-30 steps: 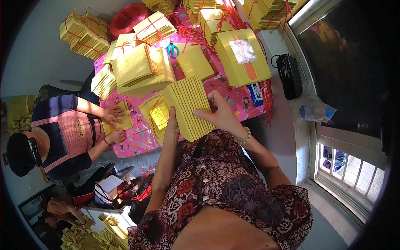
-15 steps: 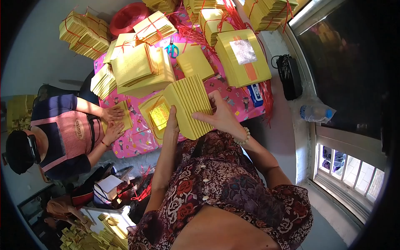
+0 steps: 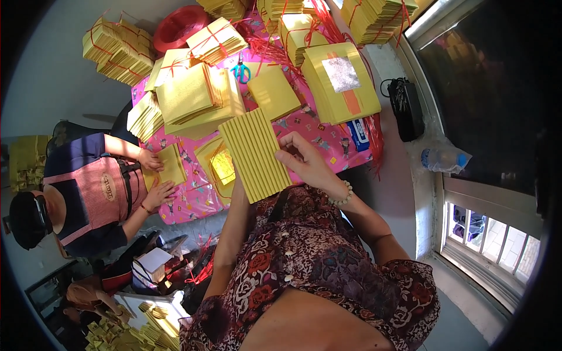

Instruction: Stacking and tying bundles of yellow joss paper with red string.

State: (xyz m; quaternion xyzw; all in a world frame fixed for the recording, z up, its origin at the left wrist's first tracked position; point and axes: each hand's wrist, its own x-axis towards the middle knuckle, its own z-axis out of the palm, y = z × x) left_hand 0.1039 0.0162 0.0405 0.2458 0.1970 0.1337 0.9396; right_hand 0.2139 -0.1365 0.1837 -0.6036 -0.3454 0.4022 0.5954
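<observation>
In front of my body I hold up a stack of folded yellow paper [image 3: 254,155], its ribbed row of parallel folds facing me. My left hand [image 3: 239,188] supports it from behind at the lower left; the paper hides most of its fingers. My right hand [image 3: 305,164] is closed at the right edge, thumb and curled fingers against the folds. Just left of the stack, a bright yellow-gold sheet [image 3: 223,167] lies on yellow paper on the table. Beyond it are a flat yellow pile [image 3: 274,92] and a taller yellow pile [image 3: 187,93].
The table has a pink printed cover [image 3: 199,199]. Farther back are blue scissors [image 3: 240,71], a red basin [image 3: 180,26], red ties [image 3: 269,47] and tied bundles [image 3: 218,36]. At left, a co-worker's hands [image 3: 157,190] press yellow paper. A bagged bottle [image 3: 444,158] sits by the window.
The folded stack has turned so its ribbed side faces me more fully and has shifted left. My left hand is now mostly hidden behind it; my right thumb has moved to its edge.
</observation>
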